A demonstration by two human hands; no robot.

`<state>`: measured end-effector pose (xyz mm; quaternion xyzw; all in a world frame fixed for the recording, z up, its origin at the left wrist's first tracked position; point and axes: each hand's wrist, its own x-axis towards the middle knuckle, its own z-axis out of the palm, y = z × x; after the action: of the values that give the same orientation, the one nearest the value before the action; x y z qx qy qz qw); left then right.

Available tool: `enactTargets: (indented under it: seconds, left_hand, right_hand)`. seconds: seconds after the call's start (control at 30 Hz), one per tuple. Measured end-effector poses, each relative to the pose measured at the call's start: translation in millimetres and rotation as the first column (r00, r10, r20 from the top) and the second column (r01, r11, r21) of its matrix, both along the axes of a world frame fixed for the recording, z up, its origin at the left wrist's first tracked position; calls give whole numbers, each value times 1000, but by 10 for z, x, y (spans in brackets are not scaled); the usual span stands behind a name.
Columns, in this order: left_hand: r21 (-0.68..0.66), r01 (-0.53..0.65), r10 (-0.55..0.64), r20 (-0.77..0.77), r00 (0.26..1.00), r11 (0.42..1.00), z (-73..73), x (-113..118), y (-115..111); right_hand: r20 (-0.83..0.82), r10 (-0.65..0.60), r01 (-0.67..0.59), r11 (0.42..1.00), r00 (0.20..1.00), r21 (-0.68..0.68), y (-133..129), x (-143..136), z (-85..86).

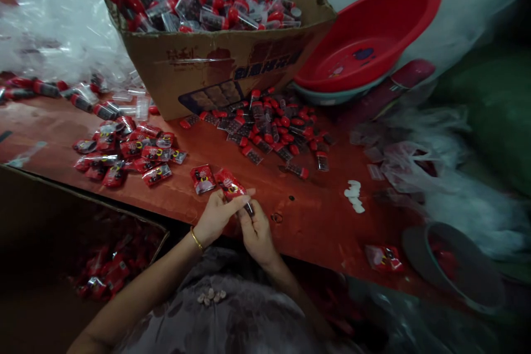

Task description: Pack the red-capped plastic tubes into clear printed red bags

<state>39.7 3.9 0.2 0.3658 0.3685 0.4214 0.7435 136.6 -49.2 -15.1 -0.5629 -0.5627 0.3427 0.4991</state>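
At the table's front edge, my left hand (217, 213), with a gold bangle on its wrist, is closed on a red printed packet (229, 182). Beside it my right hand (256, 229) pinches a small dark tube (249, 208) at the packet's near end; whether the tube is partly inside I cannot tell. Another red packet (203, 178) lies flat just left of my hands. Further left is a heap of filled red packets (124, 149). Beyond my hands spreads a pile of small dark tubes with red caps (274, 124).
A cardboard box (207, 61) full of red-capped containers stands at the back. Red basin (373, 38) leans behind right. White pieces (354, 196), a lone packet (384, 258), a grey bowl (468, 271) and plastic bags (448, 193) lie right. Below left, an open carton (160, 243) contains packets.
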Motion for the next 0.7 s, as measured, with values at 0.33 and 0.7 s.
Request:
enactTargets:
  seconds: [0.33, 0.7]
  left_hand:
    - [21, 7, -7, -8, 1000, 1000, 12, -10, 118]
    - [84, 118, -112, -81, 990, 989, -5, 29, 70]
  right_hand:
    - [-55, 50, -52, 997, 997, -53, 28, 110, -151]
    - [-16, -5, 5, 1000, 1000, 18, 75, 70, -114]
